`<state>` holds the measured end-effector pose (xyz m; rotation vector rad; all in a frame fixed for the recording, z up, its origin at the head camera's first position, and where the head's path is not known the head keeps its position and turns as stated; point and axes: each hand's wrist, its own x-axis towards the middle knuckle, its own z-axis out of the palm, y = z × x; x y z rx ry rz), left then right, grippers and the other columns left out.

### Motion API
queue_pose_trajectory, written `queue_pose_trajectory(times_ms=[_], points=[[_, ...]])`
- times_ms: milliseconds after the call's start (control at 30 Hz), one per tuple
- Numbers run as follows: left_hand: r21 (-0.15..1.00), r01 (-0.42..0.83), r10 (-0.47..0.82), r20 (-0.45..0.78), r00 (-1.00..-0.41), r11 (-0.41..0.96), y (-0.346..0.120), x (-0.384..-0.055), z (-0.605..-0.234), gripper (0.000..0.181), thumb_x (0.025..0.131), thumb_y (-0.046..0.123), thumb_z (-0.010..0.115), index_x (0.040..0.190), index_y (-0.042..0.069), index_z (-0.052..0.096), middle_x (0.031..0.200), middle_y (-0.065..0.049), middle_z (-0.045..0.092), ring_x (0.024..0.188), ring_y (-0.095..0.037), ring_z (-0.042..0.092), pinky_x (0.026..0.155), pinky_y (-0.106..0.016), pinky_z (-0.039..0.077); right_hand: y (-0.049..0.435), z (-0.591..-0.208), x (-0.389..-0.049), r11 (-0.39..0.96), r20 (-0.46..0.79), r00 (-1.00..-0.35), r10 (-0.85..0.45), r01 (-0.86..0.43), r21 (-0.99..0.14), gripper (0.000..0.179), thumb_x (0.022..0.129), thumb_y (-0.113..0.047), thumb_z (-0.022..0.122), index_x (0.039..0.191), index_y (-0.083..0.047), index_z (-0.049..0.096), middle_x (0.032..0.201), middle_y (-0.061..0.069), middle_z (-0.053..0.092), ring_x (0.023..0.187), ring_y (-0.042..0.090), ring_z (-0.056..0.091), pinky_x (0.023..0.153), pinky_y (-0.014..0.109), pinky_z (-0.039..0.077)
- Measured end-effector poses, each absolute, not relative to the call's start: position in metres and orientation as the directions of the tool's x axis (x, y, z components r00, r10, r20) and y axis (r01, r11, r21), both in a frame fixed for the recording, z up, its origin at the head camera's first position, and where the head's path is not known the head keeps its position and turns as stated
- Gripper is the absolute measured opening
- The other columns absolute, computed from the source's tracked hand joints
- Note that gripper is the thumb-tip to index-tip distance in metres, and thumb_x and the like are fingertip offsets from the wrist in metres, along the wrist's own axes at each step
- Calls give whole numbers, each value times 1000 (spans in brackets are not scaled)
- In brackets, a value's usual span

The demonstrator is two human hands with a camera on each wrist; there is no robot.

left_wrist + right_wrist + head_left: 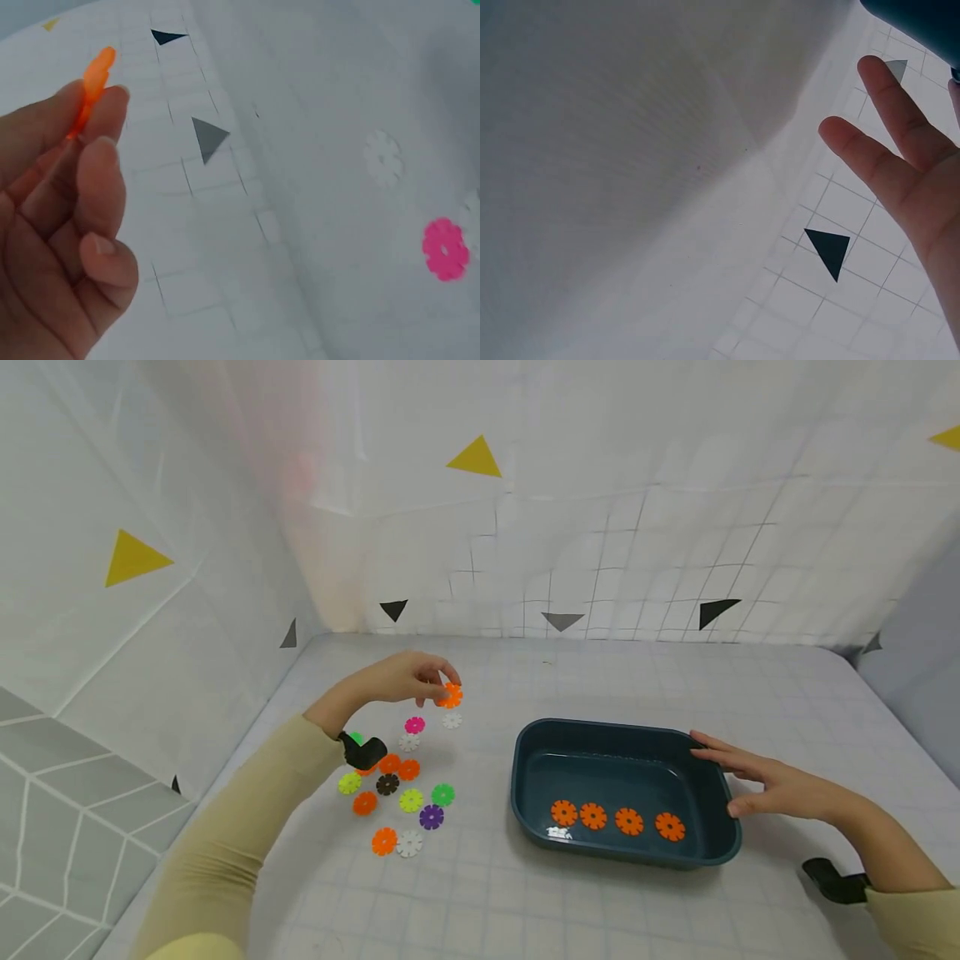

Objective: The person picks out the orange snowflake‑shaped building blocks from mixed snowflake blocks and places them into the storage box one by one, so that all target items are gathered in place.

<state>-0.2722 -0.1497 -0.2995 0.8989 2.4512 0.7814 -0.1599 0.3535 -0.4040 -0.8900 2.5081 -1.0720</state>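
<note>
Orange snowflake disc (451,696) up above white table (465,902), left hand's (405,679) thumb and finger pinched on it. Pink disc (415,725) and white disc (452,721) lie below, near. Four more orange discs (628,822) sit in row inside dark blue tray (622,777). Right hand (780,785) at tray's right end, fingers spread apart. Purple disc (431,817) lies left of tray.

We see a pale, gridded bench (465,902) meeting a white back wall (600,427) dotted with triangles (477,457); the left wall (60,460) carries a grey, white-lined patch (82,797).
</note>
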Motion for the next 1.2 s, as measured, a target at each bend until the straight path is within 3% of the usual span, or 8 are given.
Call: queue_pose_trajectory(times_ms=[133,433,567,967,1200], points=[[618,478,705,-182,-686,624,-134,-270,-295,21,90,19,58,111,15,59,82,-1,65,66,-19,58,67,-31,48,352,-403,-160,535,-7,-774,-633,-431,-726,68,80,-6,64,140,-7,34,143,-33,8,120,-25,10,76,76,26],[645,505,759,-186,-624,573,-97,-264,-289,19,88,17,61,107,13,60,84,-3,67,68,-20,58,70,-34,51,353,-405,-161,537,-4,-772,-635,-438,-721,68,79,-6,64,140,-5,34,144,-32,8,120,-25,10,76,77,26],[625,550,787,-179,-590,555,-78,-262,-291,17,88,17,61,105,13,61,83,0,66,70,-19,59,66,-28,51,354,-405,-160,536,-6,-771,-636,-437,-722,68,79,-6,64,140,-6,34,144,-32,8,120,-25,10,76,76,26],[558,664,867,-289,-407,498,-25,-258,-304,16,90,15,59,105,15,61,81,1,63,72,-22,57,63,-24,49,355,-404,-160,541,-13,-774,-634,-432,-722,68,80,-6,64,140,-7,33,144,-33,7,120,-25,9,76,76,26],[557,704,896,-319,-309,441,10,-262,-305,17,90,13,57,107,12,62,84,-2,60,70,-24,56,65,-29,50,355,-403,-160,538,-7,-772,-636,-437,-721,69,79,-6,64,141,-8,33,145,-31,8,121,-24,10,77,76,27]])
